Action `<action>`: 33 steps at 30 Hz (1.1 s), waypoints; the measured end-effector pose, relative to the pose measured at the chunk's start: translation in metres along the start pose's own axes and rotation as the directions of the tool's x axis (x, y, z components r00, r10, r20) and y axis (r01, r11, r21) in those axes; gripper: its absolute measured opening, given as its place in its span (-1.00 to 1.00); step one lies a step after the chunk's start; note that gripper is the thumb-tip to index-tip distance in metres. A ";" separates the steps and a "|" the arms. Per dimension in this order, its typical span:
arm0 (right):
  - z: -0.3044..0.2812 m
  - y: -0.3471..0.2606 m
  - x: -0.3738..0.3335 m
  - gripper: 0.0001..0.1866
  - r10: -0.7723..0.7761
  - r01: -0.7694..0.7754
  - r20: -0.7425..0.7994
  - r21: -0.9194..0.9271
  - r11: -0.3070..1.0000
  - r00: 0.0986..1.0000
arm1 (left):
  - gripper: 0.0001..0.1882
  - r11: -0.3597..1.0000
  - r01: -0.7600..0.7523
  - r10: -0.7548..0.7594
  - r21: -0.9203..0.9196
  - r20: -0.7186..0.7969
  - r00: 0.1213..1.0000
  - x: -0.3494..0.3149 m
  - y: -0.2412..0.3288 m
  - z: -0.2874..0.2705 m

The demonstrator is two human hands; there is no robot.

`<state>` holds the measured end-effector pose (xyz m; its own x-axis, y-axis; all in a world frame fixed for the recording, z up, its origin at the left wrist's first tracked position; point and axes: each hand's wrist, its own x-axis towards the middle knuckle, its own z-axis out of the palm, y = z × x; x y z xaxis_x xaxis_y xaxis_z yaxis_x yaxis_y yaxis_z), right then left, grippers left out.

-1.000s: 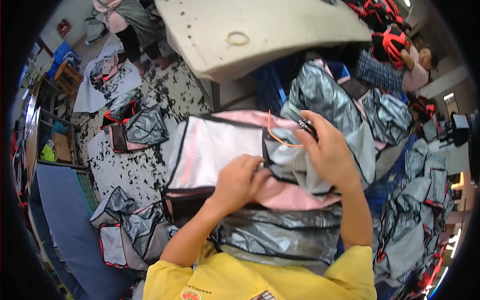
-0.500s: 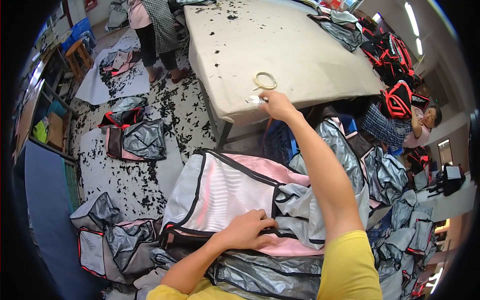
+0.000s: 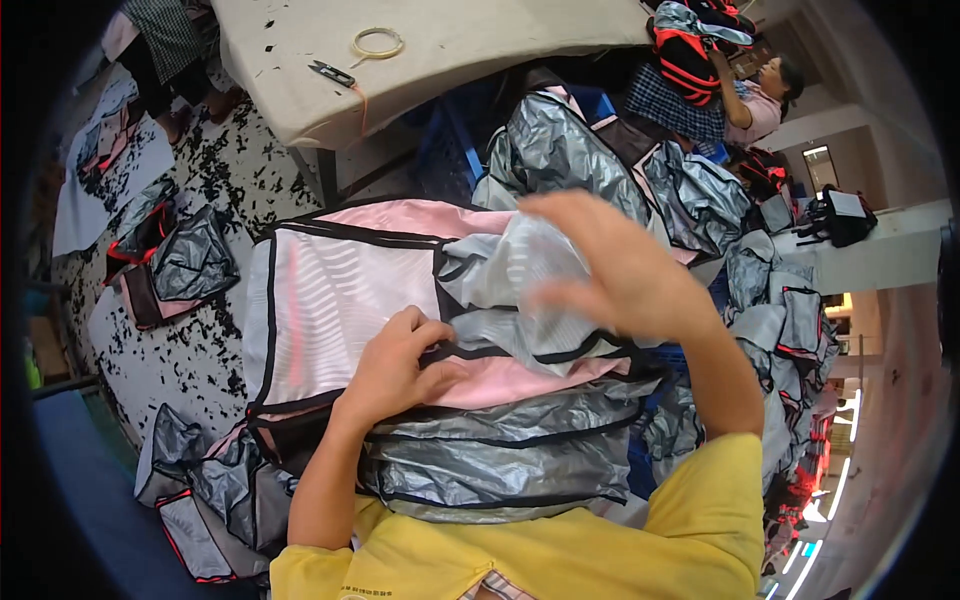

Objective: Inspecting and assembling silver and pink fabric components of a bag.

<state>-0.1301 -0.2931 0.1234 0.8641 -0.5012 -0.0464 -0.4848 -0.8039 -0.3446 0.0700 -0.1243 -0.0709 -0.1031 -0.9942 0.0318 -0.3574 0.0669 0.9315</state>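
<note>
Across my lap lies a partly sewn bag (image 3: 350, 290), with white-grey striped mesh, pink fabric, black binding and a crinkled silver lining. My left hand (image 3: 395, 365) rests on it, its fingers curled around the dark-bound edge beside the pink strip. Above the loose grey fabric at the bag's right side hovers my right hand (image 3: 625, 270), blurred by motion, thumb and fingers apart and nothing in them. A pair of thread snips (image 3: 333, 74) with an orange cord lies near the table's corner, beyond both hands.
A ring of tape (image 3: 377, 43) sits on the cloth-covered table (image 3: 290, 100). Behind the bag stands a blue crate (image 3: 450, 150) near heaped silver bags (image 3: 570, 150). Black scraps litter the floor at left. One person (image 3: 755, 100) handles red-black bags at right; another (image 3: 165, 60) stands far left.
My right hand has let go of the snips on the table and come back over the bag. My left hand stays on the bag. The whole view has shifted toward the right.
</note>
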 end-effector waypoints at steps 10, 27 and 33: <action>0.066 0.016 -0.138 -0.84 0.474 -0.430 -0.501 0.209 0.878 0.724 | -0.67 0.992 -0.016 0.045 0.128 -0.232 0.972 -0.024 0.032 0.010; 0.076 -0.048 -0.188 -0.81 0.309 -0.410 -0.879 0.147 0.900 0.364 | -0.77 0.634 -0.371 0.579 0.678 -0.099 0.809 -0.002 0.120 -0.057; 0.007 -0.057 -0.215 -0.55 0.210 -0.253 -0.977 0.211 0.944 -0.032 | -0.71 0.396 -0.424 0.824 0.814 -0.112 0.555 -0.021 0.250 -0.073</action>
<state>-0.2874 -0.1375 0.1460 -0.2612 -0.4657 0.8455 -0.6478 -0.5648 -0.5112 0.0505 -0.0929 0.1880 -0.2475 -0.5058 0.8264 -0.8539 0.5169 0.0606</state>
